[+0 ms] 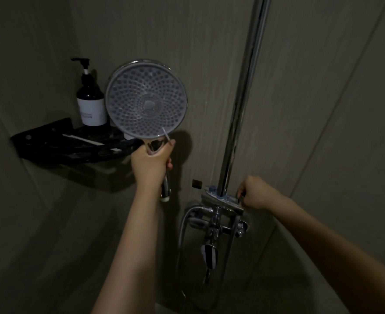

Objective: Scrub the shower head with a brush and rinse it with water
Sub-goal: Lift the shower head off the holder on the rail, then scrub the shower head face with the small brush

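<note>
The round shower head [146, 99] faces me, its grey face dotted with nozzles and rimmed in chrome. My left hand [151, 160] is closed around its chrome handle just below the head, and a thin clear stick pokes up from that grip. My right hand [253, 192] grips the knob at the right end of the chrome mixer valve [221, 199]. The brush head is not in view. A metal hose [182, 234] loops down from the valve.
A black corner shelf [51, 141] on the left wall carries a dark pump bottle [89, 98] with a white label, right behind the shower head. A chrome riser pipe [243, 91] runs up the wall. A spout [209, 257] hangs below the valve.
</note>
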`<state>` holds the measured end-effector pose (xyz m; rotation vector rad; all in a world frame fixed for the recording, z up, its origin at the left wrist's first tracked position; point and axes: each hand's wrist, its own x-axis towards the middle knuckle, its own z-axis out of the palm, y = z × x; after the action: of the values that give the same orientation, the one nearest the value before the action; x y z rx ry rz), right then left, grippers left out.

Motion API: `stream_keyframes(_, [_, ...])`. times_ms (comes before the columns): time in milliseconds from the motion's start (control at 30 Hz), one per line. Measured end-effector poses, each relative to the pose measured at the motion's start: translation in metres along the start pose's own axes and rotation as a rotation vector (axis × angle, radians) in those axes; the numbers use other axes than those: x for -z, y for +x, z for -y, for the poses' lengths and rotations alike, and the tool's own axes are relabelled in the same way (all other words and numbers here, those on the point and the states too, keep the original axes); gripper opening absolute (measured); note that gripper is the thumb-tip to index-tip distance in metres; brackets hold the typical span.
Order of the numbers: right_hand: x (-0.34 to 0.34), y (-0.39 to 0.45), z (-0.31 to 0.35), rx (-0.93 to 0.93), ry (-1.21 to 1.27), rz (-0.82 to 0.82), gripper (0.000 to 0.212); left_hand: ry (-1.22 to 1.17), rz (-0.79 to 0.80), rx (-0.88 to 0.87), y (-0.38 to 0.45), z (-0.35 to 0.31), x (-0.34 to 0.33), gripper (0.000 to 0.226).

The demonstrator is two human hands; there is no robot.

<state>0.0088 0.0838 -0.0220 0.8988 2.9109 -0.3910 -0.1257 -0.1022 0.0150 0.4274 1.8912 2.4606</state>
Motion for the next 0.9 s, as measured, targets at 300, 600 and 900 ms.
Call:
stream_keyframes(300, [-0.015, -0.009, -0.008, -0.092, 0.198, -0.108, 0.014, -0.006, 0.006, 0.034, -0.010, 0.001, 0.013, 0.026])
stream_keyframes(600, [-0.009, -0.013, 0.024, -0.148, -0.112, -0.127, 0.022, -0.032, -0.043, -0.043, -0.002, -0.011, 0.040, 0.034])
stream_keyframes(900, [0.016, -0.026, 0.206, 0.282, -0.039, -0.245, 0.026, 0.042, -0.148, -0.100, 0.024, -0.028, 0.097, 0.036])
